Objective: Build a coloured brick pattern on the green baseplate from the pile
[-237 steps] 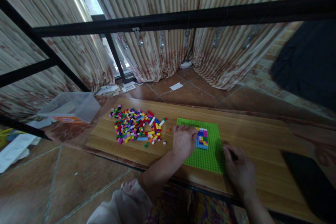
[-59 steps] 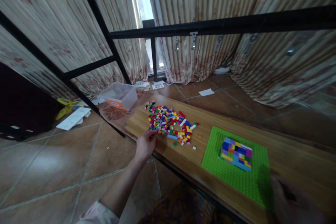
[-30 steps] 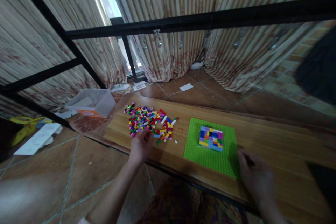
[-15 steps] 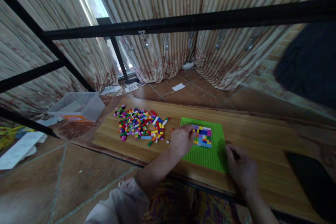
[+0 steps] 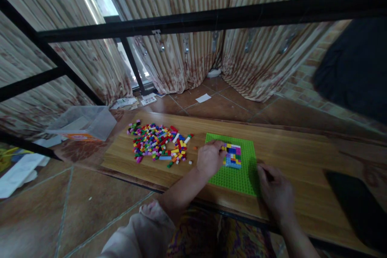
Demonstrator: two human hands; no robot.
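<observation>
"Pale cloth, that sleeve [image 5: 145,229], closest to the person's body. What about the hands beyond it?"

"The right hand [image 5: 275,188] is loosely curled, thumb by the right edge of the green board [image 5: 232,181]; I can't tell whether anything is inside it. The left hand [image 5: 211,158] has its fingertips drawn together at the left side of the brick patch [image 5: 234,158]. Whether they pinch a brick, I can't make out."

"How much is built, then?"

"One compact, many-coloured patch, set on the board, with green studs showing around it. Fingers hide part of its left side, so I wouldn't call it finished."

"And what's left over?"

"Plenty, I'd say. Heaps of loose bricks [image 5: 152,142] lie on the worktop [image 5: 290,149] to the board's left, with a white brick [image 5: 190,162] strayed nearer. Past them sits a see-through tub [image 5: 102,124], and behind everything hang striped curtains [image 5: 193,0]."
</observation>
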